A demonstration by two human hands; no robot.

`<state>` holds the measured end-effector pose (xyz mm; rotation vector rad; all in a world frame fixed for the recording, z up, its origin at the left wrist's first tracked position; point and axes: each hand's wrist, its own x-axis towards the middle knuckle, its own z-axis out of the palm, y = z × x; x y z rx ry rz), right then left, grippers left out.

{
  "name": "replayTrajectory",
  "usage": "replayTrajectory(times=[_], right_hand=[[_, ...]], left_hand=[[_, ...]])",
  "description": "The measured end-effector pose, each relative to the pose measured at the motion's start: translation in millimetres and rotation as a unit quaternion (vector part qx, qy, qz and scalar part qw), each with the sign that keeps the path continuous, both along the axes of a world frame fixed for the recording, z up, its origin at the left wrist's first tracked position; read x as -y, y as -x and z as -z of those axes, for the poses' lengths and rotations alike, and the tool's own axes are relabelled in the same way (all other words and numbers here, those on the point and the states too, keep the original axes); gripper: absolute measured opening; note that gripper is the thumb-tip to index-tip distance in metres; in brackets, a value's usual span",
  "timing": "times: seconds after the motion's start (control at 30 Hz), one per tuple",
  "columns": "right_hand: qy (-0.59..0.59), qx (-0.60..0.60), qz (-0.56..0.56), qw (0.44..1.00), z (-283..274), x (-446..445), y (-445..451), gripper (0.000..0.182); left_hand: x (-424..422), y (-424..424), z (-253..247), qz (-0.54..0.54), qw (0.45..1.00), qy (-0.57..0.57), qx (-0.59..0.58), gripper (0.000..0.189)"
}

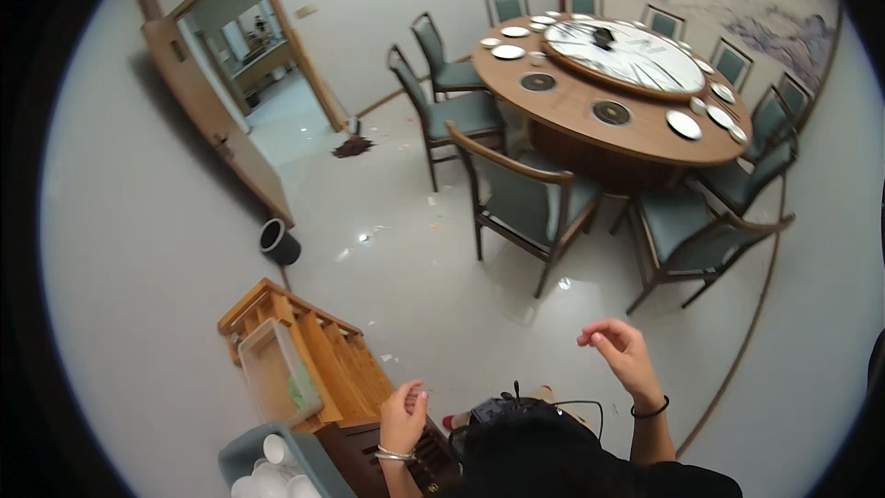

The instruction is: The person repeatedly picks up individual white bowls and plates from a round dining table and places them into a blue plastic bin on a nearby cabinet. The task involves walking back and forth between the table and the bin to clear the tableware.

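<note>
My left hand [403, 419], with bracelets at its wrist, hovers at the lower middle with loosely curled fingers and nothing in it. Beside it on the left are a wooden cabinet [346, 353], a clear plastic tub [266, 373] with something green inside, and a grey-blue bin [304, 453] of white dishes [269, 481]. My right hand [619, 353], a dark band at the wrist, is raised over the floor. Its fingers are bent, and it holds nothing visible. Ahead stands a round wooden table [574, 111] with a large turntable [646, 59], white plates [684, 124] and cups.
Green-padded chairs [525, 200] surround the table, two on the near side. A black wastebasket [280, 242] stands by the open door [214, 111] at left. A dark mop head [353, 146] lies near the doorway. Small scraps litter the shiny floor [415, 270].
</note>
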<state>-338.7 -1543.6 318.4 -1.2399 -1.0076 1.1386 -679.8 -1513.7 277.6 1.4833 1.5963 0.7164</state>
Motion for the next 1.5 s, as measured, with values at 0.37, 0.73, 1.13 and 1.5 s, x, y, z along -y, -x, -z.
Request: replayTrajectory(times=[0.37, 0.73, 1.13, 1.5], right_hand=[[0.008, 0.047, 0.367, 0.929, 5, 108, -157, 0.013], [0.027, -0.041, 0.505, 0.862, 25, 74, -205, 0.013], [0.032, -0.021, 0.512, 0.858, 7, -70, -304, 0.015], [0.067, -0.061, 0.507, 0.857, 31, -145, -405, 0.015]], left_hand=[[-68, -226, 6, 0.348, 0.938, 0.006, -0.005, 0.025], [-184, -372, 10, 0.465, 0.885, -0.003, -0.004, 0.024], [-360, -492, 23, 0.455, 0.889, -0.036, 0.035, 0.022], [-413, -616, 13, 0.518, 0.855, 0.018, 0.003, 0.024]])
